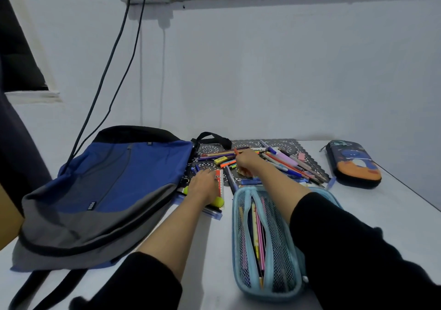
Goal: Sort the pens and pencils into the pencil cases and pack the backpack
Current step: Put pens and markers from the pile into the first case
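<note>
A big blue and grey cloth backpack (114, 181) lies flat on the left of the white table (393, 214). Near right, a light blue mesh pencil case (267, 243) lies open with pencils inside. A dark hard pencil case (353, 164) sits far right. Loose pens and pencils (286, 164) lie on a black lacy mat (210, 149). The left hand (202, 185) rests flat on a white ruler (220, 188), fingers straight. The right hand (248, 159) pinches a thin orange pencil (235, 151).

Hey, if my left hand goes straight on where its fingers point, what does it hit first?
Probably the short blue pens just beyond the fingertips of the left hand, at the edge of the lace mat; depth is hard to judge.
</note>
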